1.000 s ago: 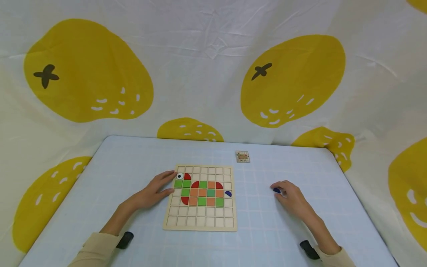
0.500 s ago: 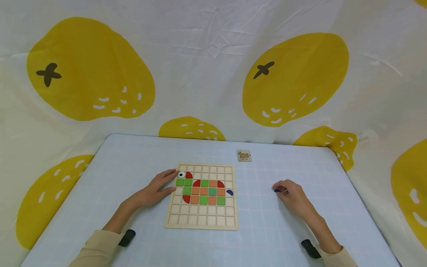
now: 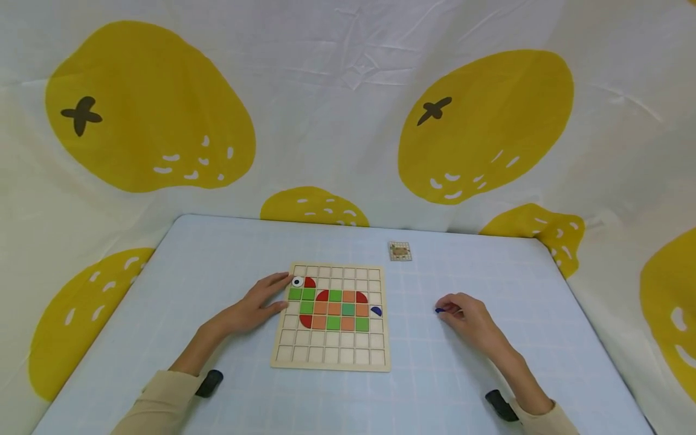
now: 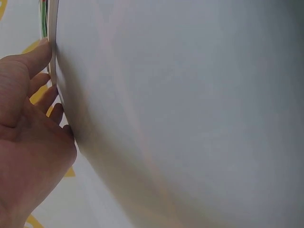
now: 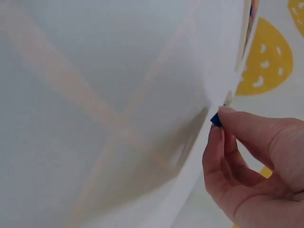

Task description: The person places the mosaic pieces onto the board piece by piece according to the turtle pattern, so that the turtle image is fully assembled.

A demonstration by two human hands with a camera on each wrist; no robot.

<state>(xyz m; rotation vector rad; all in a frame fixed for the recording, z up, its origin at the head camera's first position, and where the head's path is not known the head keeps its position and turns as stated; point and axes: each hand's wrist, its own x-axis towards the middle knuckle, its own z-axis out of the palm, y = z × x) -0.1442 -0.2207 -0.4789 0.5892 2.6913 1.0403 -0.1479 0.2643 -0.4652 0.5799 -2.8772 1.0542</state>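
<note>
A wooden grid board (image 3: pixel 330 367) lies on the table, with green, orange, red and teal pieces forming an animal shape. One round white eye piece (image 3: pixel 297 281) sits at its upper left, and a blue quarter-round piece (image 3: pixel 376 311) occupies a cell near the right edge. My left hand (image 3: pixel 254 308) rests at the board's left edge, its fingers fairly straight; the left wrist view shows thumb and fingertips against that edge. To the right of the board, my right hand (image 3: pixel 466 315) pinches a small blue piece (image 5: pixel 216 119) between thumb and fingers, close over the table.
A small picture card (image 3: pixel 400 251) with a gridded animal design lies behind the board, to its right. The light blue checked table (image 3: pixel 228 241) ends at a white curtain (image 3: pixel 326 121) printed with yellow fruit.
My right hand has shifted slightly left with the blue piece, which has turned between its fingers. The left hand stays at the board's edge. The head view has shifted a little.
</note>
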